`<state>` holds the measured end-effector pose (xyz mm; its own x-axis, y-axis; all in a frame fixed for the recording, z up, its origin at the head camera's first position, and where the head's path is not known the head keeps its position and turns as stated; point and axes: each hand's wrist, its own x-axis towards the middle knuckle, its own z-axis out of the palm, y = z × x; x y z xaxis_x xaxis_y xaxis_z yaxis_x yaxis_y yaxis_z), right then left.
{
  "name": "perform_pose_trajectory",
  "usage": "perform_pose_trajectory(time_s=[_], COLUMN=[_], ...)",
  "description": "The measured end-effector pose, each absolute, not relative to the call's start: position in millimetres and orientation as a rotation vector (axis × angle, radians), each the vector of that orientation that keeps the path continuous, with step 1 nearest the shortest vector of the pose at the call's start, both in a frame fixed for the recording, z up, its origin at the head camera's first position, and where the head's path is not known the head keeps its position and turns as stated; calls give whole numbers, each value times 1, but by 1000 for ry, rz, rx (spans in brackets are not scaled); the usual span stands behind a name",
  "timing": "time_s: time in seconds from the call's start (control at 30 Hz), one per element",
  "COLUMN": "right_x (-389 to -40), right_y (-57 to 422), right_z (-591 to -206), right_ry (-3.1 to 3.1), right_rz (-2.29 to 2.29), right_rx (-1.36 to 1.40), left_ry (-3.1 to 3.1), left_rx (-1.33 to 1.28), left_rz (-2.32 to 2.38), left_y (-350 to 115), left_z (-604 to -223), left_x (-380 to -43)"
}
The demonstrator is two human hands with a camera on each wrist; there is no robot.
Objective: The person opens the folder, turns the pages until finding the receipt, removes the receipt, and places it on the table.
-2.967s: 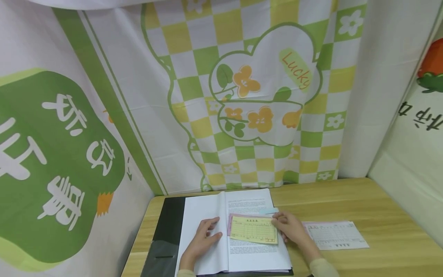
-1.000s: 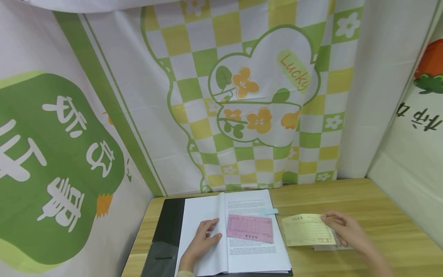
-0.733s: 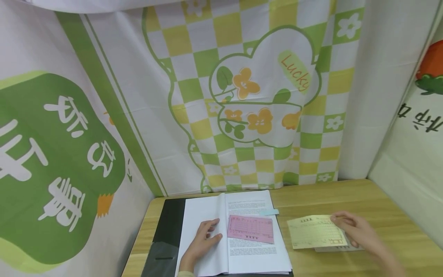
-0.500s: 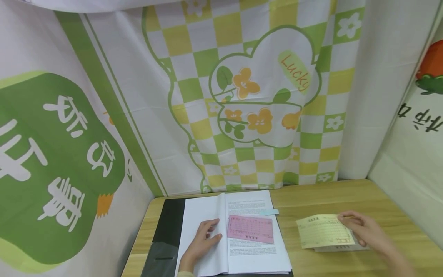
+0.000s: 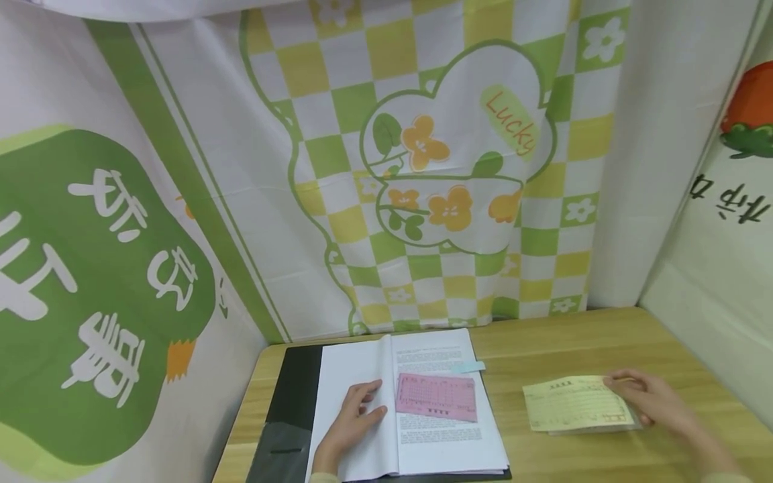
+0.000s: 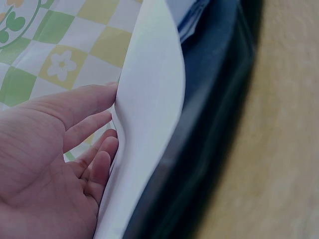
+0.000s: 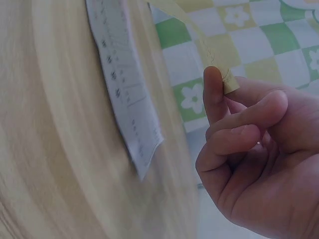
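Between thumb and forefinger, my right hand (image 5: 655, 406) pinches the right edge of a yellow printed slip (image 5: 574, 402), right of the folder. The slip hangs over a white printed slip (image 7: 122, 94), mostly hidden beneath it in the head view; the right wrist view shows the white one on the table. My left hand (image 5: 353, 419) rests on the blank left page (image 5: 353, 362) of an open black folder (image 5: 296, 382), fingers relaxed and slightly bent. In the left wrist view its fingertips meet the white paper (image 6: 154, 84). A pink printed slip (image 5: 436, 397) lies on the right-hand text page.
A light blue tab (image 5: 470, 367) sticks out from the right page's edge. The wooden table (image 5: 580, 342) reaches back to a green and yellow checked curtain (image 5: 423, 282). Printed fabric walls stand on the left (image 5: 102, 268) and right (image 5: 712, 282).
My right hand has lifted the yellow slip off the pink slip and carried it right, over the white slip. The pink slip now shows fully. My left hand has stayed in place.
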<state>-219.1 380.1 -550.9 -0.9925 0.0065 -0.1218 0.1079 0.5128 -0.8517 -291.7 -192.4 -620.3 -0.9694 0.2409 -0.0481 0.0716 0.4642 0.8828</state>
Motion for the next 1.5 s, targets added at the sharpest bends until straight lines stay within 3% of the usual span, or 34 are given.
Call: perform_pose_trajectory(time_s=[0.53,0.8,1.5], right_x=[-225,-220,-224], right_y=[407,408,400], right_z=[-588,-604,-604], right_ry=[2716,2822,2942], right_rz=[-1369,-1217,-1129], right_rx=[-39,66,51], left_ry=[2518,2506,2525], left_rx=[326,343,357], left_rz=[1560,1559,1553], left_y=[-190,-191,-192], left_z=[-620,-624,-621], left_x=[-290,-291,-292])
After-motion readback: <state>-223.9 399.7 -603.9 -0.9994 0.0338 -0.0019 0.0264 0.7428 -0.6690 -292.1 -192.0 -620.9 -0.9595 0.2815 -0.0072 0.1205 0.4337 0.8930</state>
